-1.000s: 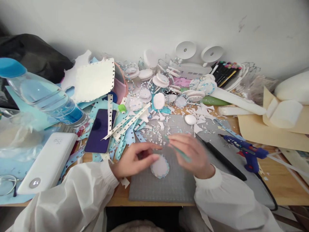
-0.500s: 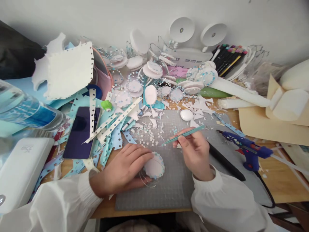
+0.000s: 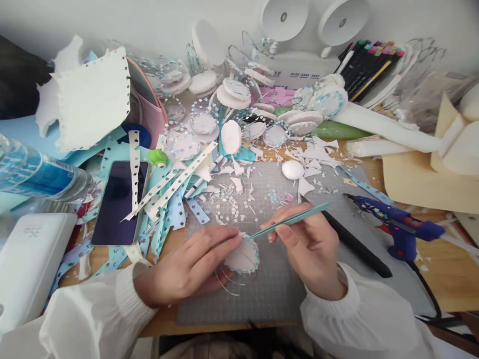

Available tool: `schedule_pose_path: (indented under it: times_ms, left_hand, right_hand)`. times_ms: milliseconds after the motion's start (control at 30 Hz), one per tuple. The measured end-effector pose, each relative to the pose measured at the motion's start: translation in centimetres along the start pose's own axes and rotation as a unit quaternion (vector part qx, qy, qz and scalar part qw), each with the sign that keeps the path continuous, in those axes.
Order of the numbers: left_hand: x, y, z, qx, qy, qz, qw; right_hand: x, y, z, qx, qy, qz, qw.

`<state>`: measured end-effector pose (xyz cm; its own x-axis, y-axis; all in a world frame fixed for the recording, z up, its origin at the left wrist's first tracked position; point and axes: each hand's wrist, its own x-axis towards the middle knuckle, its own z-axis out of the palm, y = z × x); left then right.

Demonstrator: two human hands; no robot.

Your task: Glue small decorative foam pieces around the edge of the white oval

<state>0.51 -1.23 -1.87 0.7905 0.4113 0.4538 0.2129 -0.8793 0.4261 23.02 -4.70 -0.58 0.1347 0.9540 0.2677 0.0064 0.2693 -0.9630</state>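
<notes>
Your right hand (image 3: 309,249) has its grip closed on teal tweezers (image 3: 295,217), whose tips meet the upper rim of a white disc (image 3: 242,258) edged with small bluish pieces. The disc sits over the grey cutting mat (image 3: 273,294) near you; whether it touches is unclear. Your left hand (image 3: 189,264) grasps its left side, above thin wire (image 3: 224,289). You seem to be trimming the rim; the next move calls for a steady disc and precise tips.

left sleeve (image 3: 86,319): white, loose, creased | right sleeve (image 3: 362,319): white, loose | cuffs (image 3: 129,294): gathered
</notes>
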Motion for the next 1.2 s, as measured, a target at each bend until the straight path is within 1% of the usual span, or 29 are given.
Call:
schedule_pose_path:
  times_ms: [100,333,467,900,1200]
  left_hand:
    - [-0.09,-0.02,-0.01,0.001,-0.008,0.000,1.000]
    - [-0.17,-0.14,0.10,0.002,0.008,0.014,1.000]
    - [-0.33,-0.23,0.18,0.005,0.001,0.015,1.000]
    - [-0.20,-0.16,0.18,0.017,0.012,0.020,1.000]
    - [-0.60,-0.30,0.59,0.023,0.021,0.012,0.999]
  right_hand:
    - [0.10,-0.20,0.09,-0.016,-0.003,-0.016,1.000]
    - [0.33,-0.45,0.18,-0.063,0.003,-0.029,0.998]
    - [0.37,-0.49,0.15,-0.065,-0.004,-0.036,0.997]
    - [0.37,-0.36,0.08,-0.066,-0.005,-0.031,0.997]
    - [0.37,-0.25,0.22,-0.081,0.007,-0.041,0.996]
